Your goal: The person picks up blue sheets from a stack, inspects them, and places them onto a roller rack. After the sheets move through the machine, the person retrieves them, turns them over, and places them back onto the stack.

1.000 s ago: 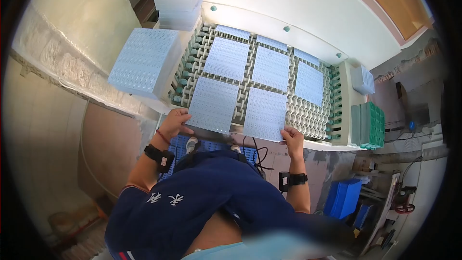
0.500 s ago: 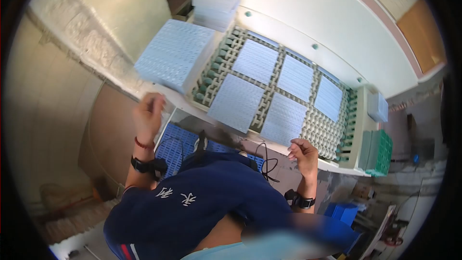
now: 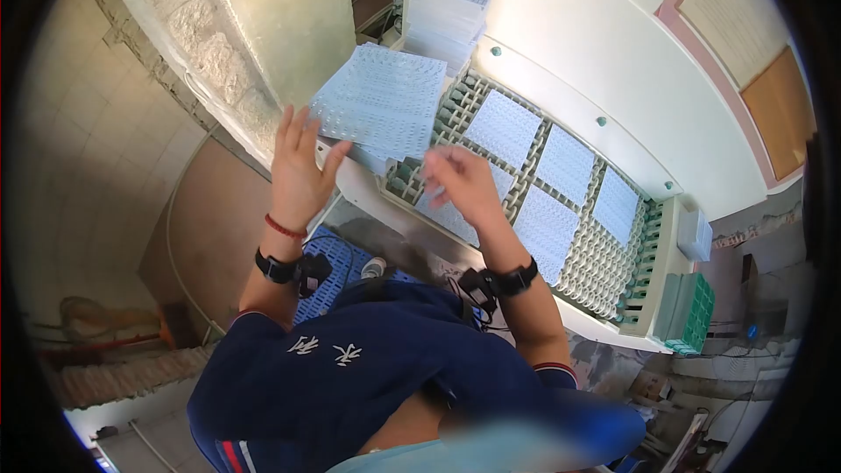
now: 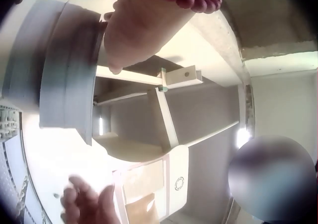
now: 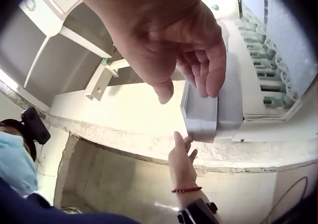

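Observation:
A stack of light-blue patterned panels (image 3: 381, 96) stands at the left end of a roller conveyor (image 3: 604, 267). My left hand (image 3: 300, 171) is at the stack's near left edge, fingers extended and thumb spread. In the right wrist view this left hand (image 5: 182, 167) reaches up to the stack's side (image 5: 201, 112). My right hand (image 3: 464, 182) hovers over the conveyor's front left corner, right of the stack, its fingers loosely bent and holding nothing. Behind it lies a single panel (image 3: 451, 217), partly hidden. More panels (image 3: 547, 226) lie in rows on the rollers.
Clear plastic-looking trays (image 3: 447, 13) are piled behind the stack. At the conveyor's right end stand a green rack (image 3: 692, 311) and a small pale stack (image 3: 695, 236). A white cover (image 3: 569, 52) rises along the back. A blue slatted mat (image 3: 333, 285) is on the floor.
Both hands have left the two front panels on the rollers and moved left to the stack. The head view has turned left, and the panels on the conveyor sit further right in it.

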{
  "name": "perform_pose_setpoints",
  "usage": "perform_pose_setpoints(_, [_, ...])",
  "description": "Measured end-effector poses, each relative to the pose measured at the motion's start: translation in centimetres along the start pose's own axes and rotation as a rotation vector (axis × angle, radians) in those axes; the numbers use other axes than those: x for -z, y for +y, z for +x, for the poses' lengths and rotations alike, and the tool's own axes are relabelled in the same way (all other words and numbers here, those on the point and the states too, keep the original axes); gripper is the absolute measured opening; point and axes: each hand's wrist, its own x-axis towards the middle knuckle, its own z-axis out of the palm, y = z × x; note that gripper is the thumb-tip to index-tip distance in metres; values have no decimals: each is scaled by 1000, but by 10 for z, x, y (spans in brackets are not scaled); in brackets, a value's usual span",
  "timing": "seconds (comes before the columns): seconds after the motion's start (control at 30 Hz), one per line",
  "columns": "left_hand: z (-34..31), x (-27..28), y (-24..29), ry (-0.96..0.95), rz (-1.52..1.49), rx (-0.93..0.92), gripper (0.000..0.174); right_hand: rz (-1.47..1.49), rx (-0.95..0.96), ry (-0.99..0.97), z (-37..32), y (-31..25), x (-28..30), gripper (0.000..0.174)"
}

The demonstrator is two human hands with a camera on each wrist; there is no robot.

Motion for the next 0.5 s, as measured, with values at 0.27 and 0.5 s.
perform_pose_setpoints(0.27, [-32, 11, 2, -95, -541, 108, 35, 326, -80, 74, -7, 17, 22, 27])
perform_pose_setpoints(0.5, [-70, -28, 42, -889, -1951, 444, 39, 440, -110, 88, -95, 48, 87, 24])
